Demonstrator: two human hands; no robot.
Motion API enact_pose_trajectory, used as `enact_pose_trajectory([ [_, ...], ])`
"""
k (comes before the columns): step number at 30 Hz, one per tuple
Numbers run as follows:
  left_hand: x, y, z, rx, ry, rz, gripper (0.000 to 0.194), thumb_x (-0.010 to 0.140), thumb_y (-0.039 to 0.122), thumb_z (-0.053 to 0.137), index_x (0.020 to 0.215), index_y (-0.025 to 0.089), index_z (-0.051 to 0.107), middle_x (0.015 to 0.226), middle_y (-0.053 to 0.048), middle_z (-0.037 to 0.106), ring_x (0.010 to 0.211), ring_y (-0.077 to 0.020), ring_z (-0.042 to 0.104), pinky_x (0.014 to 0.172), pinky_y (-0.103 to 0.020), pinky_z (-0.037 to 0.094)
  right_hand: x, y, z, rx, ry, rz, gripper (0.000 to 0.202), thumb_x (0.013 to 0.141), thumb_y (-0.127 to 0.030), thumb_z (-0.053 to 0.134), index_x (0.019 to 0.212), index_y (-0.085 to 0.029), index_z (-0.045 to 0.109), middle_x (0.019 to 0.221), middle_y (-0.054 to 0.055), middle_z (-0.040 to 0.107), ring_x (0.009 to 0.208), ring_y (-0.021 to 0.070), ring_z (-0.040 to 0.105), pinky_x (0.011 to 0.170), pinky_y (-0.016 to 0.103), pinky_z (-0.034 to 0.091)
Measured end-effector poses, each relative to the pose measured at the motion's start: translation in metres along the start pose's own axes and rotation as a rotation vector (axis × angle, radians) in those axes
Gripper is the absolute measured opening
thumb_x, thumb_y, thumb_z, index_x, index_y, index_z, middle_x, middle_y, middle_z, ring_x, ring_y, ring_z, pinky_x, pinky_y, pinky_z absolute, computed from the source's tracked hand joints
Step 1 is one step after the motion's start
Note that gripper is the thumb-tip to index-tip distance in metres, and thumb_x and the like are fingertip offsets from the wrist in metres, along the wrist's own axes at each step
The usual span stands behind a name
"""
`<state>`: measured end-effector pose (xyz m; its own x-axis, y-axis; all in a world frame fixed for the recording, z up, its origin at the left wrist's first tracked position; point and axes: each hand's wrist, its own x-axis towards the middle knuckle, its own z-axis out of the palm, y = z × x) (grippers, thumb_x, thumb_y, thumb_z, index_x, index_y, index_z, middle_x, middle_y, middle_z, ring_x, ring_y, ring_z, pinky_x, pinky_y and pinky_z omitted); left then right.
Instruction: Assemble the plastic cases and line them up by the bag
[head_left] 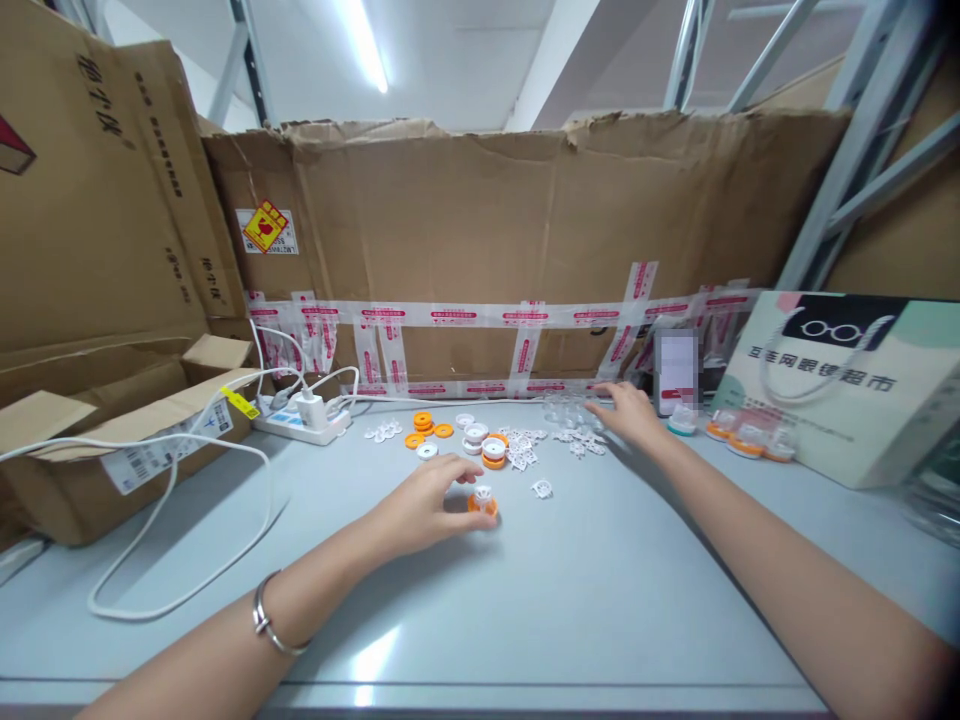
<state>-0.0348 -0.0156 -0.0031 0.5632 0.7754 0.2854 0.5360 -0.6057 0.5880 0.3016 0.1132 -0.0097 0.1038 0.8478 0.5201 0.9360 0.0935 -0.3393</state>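
Note:
My left hand (pixel 431 500) rests on the table around a small orange round base with a white slotted piece on top (pixel 484 502). Its thumb lies against the near side of the base, while the other fingers arch behind, apart from the thumb. My right hand (pixel 628 412) reaches to the back of the table, fingers spread beside a group of clear plastic cups (pixel 564 407). Near that hand lie loose white slotted pieces (pixel 581 442). Another white slotted piece (pixel 542 489) lies alone to the right of my left hand.
Orange rings (pixel 424 422), white round parts (pixel 475 434) and more white pieces (pixel 525 450) lie mid-table. A power strip (pixel 304 420) with cables and an open carton (pixel 180 430) stand left. At right are a phone (pixel 676 370), capped orange units (pixel 750 437) and a paper bag (pixel 847 390).

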Motion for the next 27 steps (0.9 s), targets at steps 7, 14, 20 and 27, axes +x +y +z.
enact_pose_trajectory([
  [7,0.003,-0.001,0.008,0.115,-0.045,-0.01,0.031,0.072,0.041,0.064,0.09,0.016,0.059,0.085,-0.004,0.055,0.076,-0.0174,0.051,0.069,-0.028,0.04,-0.009,0.013,0.009,0.058,-0.033,0.1,0.032,0.073,-0.027,0.056,0.1,-0.013,0.06,0.093,0.015,0.067,0.085,0.0267,0.061,0.075,0.035,0.044],
  [14,0.003,0.003,0.01,0.012,0.003,-0.029,0.021,0.073,0.033,0.061,0.084,0.016,0.058,0.083,-0.003,0.058,0.074,-0.0158,0.052,0.067,-0.026,0.042,-0.013,-0.009,-0.01,0.259,0.102,0.122,0.029,0.073,-0.028,0.055,0.098,-0.014,0.058,0.099,0.016,0.064,0.094,0.0287,0.059,0.084,0.041,0.042],
  [20,0.006,0.006,0.012,-0.399,-0.013,-0.142,0.023,0.071,0.027,0.065,0.088,0.014,0.058,0.083,-0.003,0.063,0.073,-0.0135,0.057,0.07,-0.026,0.046,-0.048,-0.09,-0.04,0.63,0.036,-0.04,0.034,0.082,-0.041,0.048,0.109,-0.021,0.049,0.103,0.008,0.065,0.095,0.0186,0.062,0.08,0.031,0.049],
  [27,0.008,0.009,0.008,-0.674,-0.013,-0.182,0.029,0.074,0.032,0.065,0.097,0.014,0.062,0.088,-0.004,0.063,0.079,-0.0146,0.058,0.074,-0.027,0.044,-0.101,-0.155,-0.048,1.184,-0.448,-0.215,0.026,0.077,-0.035,0.062,0.098,-0.023,0.057,0.095,0.003,0.065,0.089,0.0156,0.061,0.081,0.033,0.05],
])
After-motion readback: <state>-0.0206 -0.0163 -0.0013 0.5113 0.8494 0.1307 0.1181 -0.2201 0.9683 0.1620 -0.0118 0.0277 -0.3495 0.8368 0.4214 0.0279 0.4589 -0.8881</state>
